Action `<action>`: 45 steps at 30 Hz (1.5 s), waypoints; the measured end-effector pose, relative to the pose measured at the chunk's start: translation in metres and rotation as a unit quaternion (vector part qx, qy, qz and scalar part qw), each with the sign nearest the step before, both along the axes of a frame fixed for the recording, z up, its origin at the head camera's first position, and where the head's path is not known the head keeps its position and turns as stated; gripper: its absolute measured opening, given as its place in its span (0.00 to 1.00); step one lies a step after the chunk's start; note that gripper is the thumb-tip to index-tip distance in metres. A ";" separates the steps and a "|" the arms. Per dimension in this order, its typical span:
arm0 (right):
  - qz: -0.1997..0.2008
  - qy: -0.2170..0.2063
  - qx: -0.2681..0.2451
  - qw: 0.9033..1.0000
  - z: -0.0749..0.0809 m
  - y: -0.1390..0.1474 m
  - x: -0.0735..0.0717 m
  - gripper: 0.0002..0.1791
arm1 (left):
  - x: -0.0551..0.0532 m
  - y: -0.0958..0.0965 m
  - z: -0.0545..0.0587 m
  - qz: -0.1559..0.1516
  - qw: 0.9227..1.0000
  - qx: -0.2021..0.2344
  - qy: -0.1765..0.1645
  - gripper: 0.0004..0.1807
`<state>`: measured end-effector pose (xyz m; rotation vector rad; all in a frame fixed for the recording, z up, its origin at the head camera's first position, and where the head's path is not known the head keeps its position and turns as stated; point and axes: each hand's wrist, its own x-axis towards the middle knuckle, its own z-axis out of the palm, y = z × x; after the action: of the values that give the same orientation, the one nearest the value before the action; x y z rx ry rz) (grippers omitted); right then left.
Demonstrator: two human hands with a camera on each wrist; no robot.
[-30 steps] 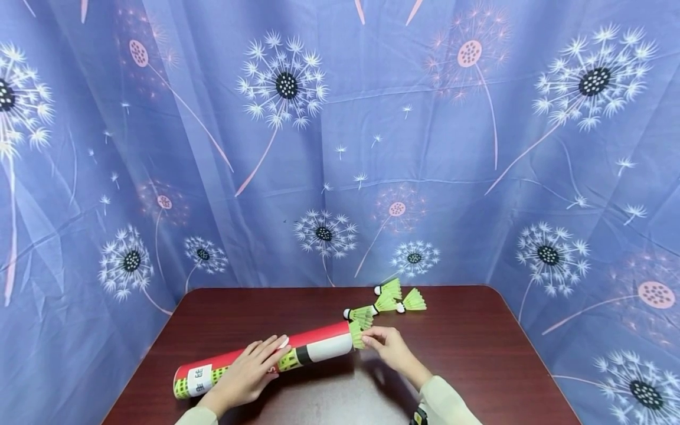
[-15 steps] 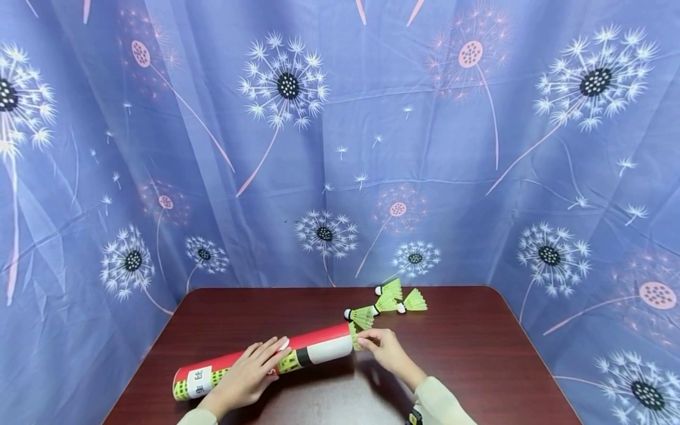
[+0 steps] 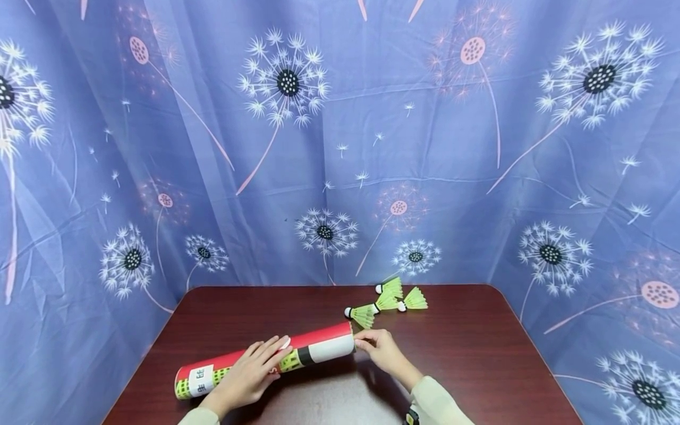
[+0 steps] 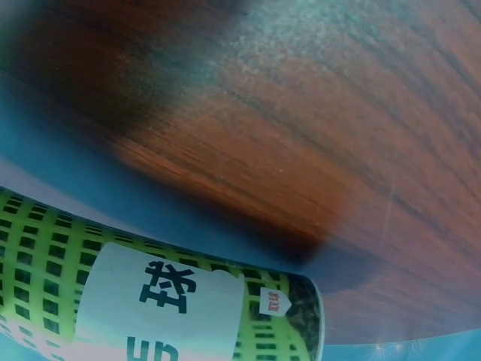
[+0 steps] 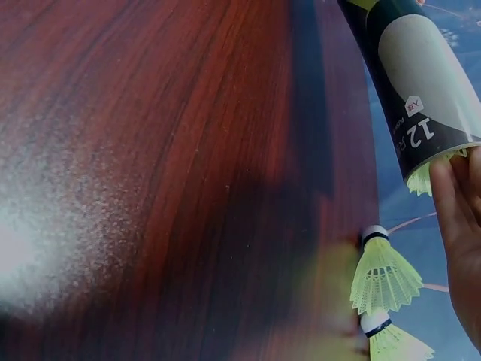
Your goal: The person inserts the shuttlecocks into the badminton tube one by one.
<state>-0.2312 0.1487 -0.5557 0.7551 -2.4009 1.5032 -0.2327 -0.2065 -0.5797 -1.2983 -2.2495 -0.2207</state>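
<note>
Apparently mid-loading, with left hand (image 3: 249, 369) clasping red, white and green cylindrical tube (image 3: 328, 344) on red-brown wood-grain counter (image 3: 457, 348), right hand (image 3: 388, 354) seemingly pinching yellow-green flared plastic shuttlecock (image 5: 419, 181) in tube mouth; likely calls for pushing deeper.

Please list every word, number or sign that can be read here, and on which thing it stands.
"球": on the white label of the tube, left wrist view; the character below is cut off.
"12": on the tube's dark part, right wrist view, upside down; tiny writing beside it, unreadable.
Red signs on the arrow-shaped tag: too small to read surely.
Lettering beside the left hand: partly covered, too blurred.
</note>
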 end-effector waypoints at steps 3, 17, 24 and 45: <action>0.014 0.015 0.001 1.000 0.005 -0.002 0.003 0.05 | 0.001 0.001 0.000 0.000 1.000 0.003 0.000 0.29; 0.046 -0.003 0.019 0.999 0.008 0.002 0.001 0.07 | 0.001 -0.004 -0.003 0.009 1.000 -0.005 0.001 0.38; 0.025 -0.011 -0.004 1.000 -0.002 0.018 -0.013 0.10 | -0.001 -0.007 -0.001 0.010 1.000 -0.002 -0.001 0.39; -0.184 -0.048 -0.008 0.982 -0.018 0.022 -0.043 0.06 | 0.000 -0.008 -0.003 0.002 1.000 0.009 0.004 0.27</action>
<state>-0.2746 0.1706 -0.5742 0.2191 -2.4218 1.4298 -0.2326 -0.2149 -0.5824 -1.2827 -2.2388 -0.2321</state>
